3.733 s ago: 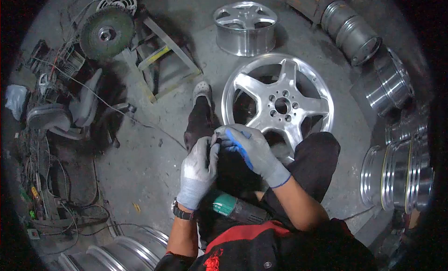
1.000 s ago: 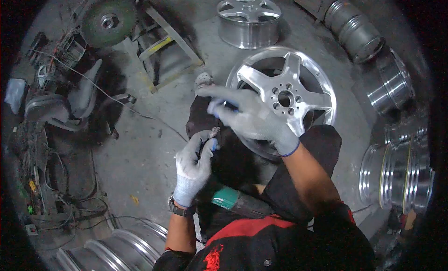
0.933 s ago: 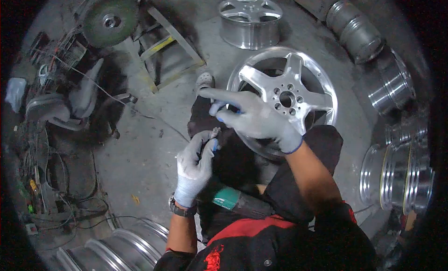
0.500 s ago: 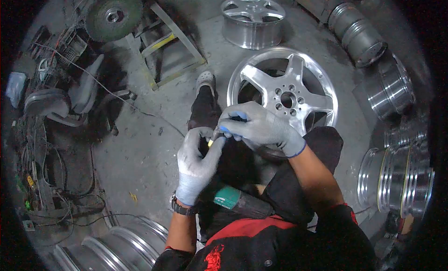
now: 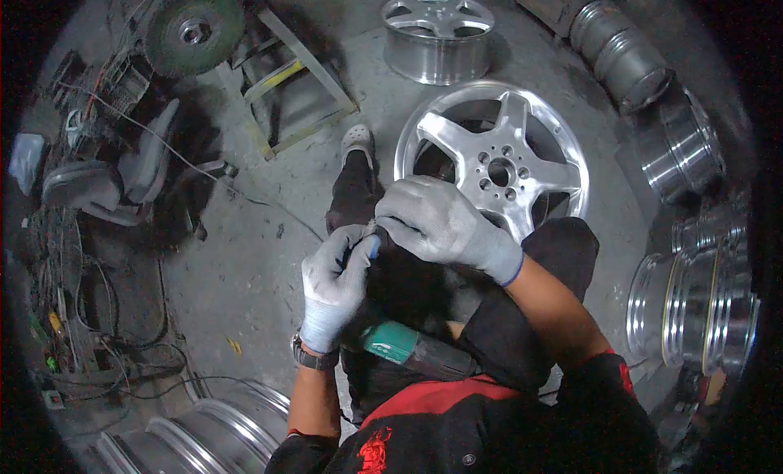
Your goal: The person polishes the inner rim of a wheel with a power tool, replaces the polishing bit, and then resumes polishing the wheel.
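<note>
My left hand (image 5: 334, 282), in a grey glove, is pinched closed around something small that I cannot make out. Touching it at the fingertips is my right hand (image 5: 444, 225), gloved too, its fingers closed on the same spot. A green and black power tool (image 5: 395, 343) lies across my lap just below the hands. Beyond my right hand, a silver five-spoke wheel (image 5: 518, 119) lies face up on the floor, partly covered by that hand and my knee.
Another wheel (image 5: 439, 54) lies farther ahead. More rims (image 5: 685, 311) line the right side, and some rims (image 5: 204, 429) are at the lower left. A metal frame (image 5: 306, 131), a large green disc (image 5: 196, 33), a chair (image 5: 86, 184) and a cable (image 5: 196, 164) are at the left.
Both hands have shifted slightly left. My right hand has turned palm down, its fingers now curled over the small thing. The blue and yellow bits between the hands show less.
</note>
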Demonstrator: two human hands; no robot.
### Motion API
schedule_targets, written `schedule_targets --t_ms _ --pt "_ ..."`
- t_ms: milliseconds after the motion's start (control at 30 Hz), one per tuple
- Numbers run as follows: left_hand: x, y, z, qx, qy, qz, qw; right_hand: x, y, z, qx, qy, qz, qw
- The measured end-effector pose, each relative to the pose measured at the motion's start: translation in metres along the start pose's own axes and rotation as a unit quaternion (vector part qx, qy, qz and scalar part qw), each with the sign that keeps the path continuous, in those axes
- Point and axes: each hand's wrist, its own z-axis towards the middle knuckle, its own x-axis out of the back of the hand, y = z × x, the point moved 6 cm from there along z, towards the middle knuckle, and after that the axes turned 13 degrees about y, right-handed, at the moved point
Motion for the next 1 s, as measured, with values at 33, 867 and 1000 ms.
schedule_targets --t_ms 33,867,1000 --pt "0.001 0.003 -0.002 -0.001 -0.002 0.001 1.0 0.003 0.006 -0.004 0.076 0.058 -0.091 0.991" --pt "0.004 0.004 -0.003 0.025 -0.062 -0.012 0.998 -0.003 -0.005 0.035 -0.054 -0.239 0.043 0.968" --pt "0.004 0.01 -0.001 -0.038 -0.038 0.033 0.998 -0.006 -0.003 0.03 -0.064 -0.216 0.039 0.973"
